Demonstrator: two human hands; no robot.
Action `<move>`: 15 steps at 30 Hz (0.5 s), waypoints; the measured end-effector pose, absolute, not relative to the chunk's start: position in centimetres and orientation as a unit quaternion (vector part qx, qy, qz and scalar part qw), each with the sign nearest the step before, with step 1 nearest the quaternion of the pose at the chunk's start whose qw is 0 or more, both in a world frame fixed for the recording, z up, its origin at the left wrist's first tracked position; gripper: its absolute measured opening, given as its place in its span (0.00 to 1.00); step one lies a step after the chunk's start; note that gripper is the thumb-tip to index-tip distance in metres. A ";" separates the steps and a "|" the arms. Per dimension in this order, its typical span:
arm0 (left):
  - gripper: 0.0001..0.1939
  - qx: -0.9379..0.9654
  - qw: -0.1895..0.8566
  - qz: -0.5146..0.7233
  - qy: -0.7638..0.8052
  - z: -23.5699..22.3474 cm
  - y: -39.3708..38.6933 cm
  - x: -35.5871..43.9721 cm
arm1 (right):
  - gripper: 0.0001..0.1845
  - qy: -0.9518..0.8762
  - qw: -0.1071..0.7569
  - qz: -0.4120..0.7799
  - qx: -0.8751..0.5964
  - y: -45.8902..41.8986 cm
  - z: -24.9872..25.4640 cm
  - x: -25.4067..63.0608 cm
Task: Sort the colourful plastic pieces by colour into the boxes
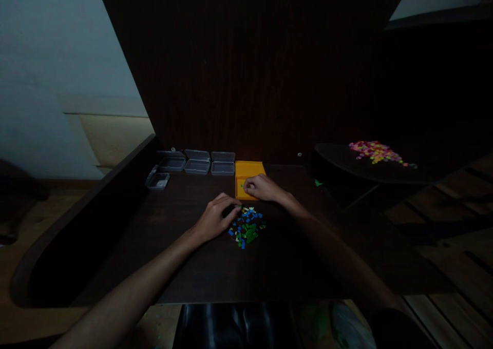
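I have the right hand [262,187] over the front half of the yellow box [250,169], its fingers curled in and the thumb brought close to them. From my camera I cannot tell whether a piece is pinched there. A small green piece [242,186] shows in the box, just beside those fingertips. The left hand [212,216] is at the upper left edge of the pile of blocks [250,233], thumb and forefinger bent toward each other with a space behind the tips. Something greenish shows at the tips, but I cannot tell whether it is gripped or lies behind them.

The pile is loose on the dark table [192,282], just on the near side of the box: green and blue blocks mostly, with a few pale ones among them. The box stands with its lid leaned back, toward the dark panel [246,72].

To the left of the box I see a row of see-through boxes [197,165], lids up, and a small clear box [157,180] in front of the far left one. Off to the right, a bright heap of pink, yellow and orange bits [375,151] lies on a rounded shelf [342,165], and a green scrap [318,183] sits near it.
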State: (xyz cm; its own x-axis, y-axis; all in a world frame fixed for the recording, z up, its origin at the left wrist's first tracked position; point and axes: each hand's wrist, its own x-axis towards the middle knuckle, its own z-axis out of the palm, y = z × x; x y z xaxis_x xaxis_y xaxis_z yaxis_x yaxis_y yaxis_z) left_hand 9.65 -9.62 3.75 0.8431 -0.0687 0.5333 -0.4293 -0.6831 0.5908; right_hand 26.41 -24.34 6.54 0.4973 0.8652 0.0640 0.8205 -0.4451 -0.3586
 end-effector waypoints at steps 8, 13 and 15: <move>0.09 0.865 0.443 0.233 -0.039 3.8 -9.4 10.0 | 0.12 -0.495 0.098 0.066 -0.861 -23.8 6.4 26.8; 0.09 0.848 0.481 0.224 -0.026 3.6 -9.3 10.2 | 0.13 -0.498 0.166 0.076 -0.848 -24.6 7.4 26.4; 0.09 0.843 0.489 0.222 -0.025 3.6 -9.4 10.3 | 0.13 -0.505 0.210 0.083 -0.833 -25.0 7.8 25.8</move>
